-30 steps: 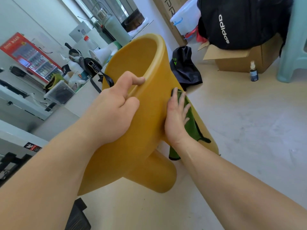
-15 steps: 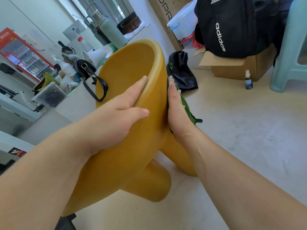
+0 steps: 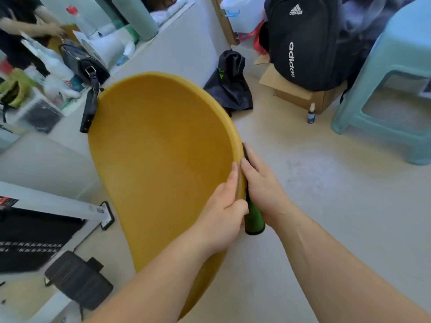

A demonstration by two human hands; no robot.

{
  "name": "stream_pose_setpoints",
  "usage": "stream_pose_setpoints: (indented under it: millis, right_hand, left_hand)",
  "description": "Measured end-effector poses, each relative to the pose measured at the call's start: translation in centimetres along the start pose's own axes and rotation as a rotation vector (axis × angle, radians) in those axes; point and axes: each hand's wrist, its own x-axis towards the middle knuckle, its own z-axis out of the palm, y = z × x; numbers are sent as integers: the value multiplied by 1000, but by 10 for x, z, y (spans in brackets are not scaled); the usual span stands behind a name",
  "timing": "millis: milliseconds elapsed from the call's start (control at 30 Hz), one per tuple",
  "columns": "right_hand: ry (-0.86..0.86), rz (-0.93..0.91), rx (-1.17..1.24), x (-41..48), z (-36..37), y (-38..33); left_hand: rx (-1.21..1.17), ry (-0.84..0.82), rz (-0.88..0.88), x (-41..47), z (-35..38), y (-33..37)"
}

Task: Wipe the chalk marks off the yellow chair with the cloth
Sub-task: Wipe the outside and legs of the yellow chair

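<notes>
The yellow chair [image 3: 161,155] fills the middle of the head view, its smooth curved face turned up toward me. My left hand [image 3: 224,213] grips its right rim, fingers on the inner side. My right hand [image 3: 263,187] lies flat against the outer side of the same rim and presses the green cloth [image 3: 253,219] onto it. Only a rolled end of the cloth shows below my palm. No chalk marks are visible on the face I see.
A black backpack [image 3: 303,43] sits on a cardboard box [image 3: 300,94] at the back right. A pale blue stool [image 3: 391,85] stands at the right, a small spray bottle [image 3: 311,113] and a black bag [image 3: 229,82] on the floor. A cluttered counter runs along the left, where another person stands.
The chair has swung round so its broad face points up. My left hand moved from the top rim to the right rim beside my right hand. The view tilted downward.
</notes>
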Motion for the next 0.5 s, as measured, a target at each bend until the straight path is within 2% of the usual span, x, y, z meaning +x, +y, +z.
stream_pose_setpoints:
  millis: [200, 367, 500]
  right_hand:
    - [3, 36, -271, -11, -24, -42]
    - [-24, 33, -472, -3, -40, -54]
    - [-58, 31, -591, 1, -54, -66]
  left_hand:
    - [-283, -6, -110, 4, 10, 36]
    - [-460, -66, -172, 16, 10, 63]
    - [-615, -54, -269, 37, 12, 85]
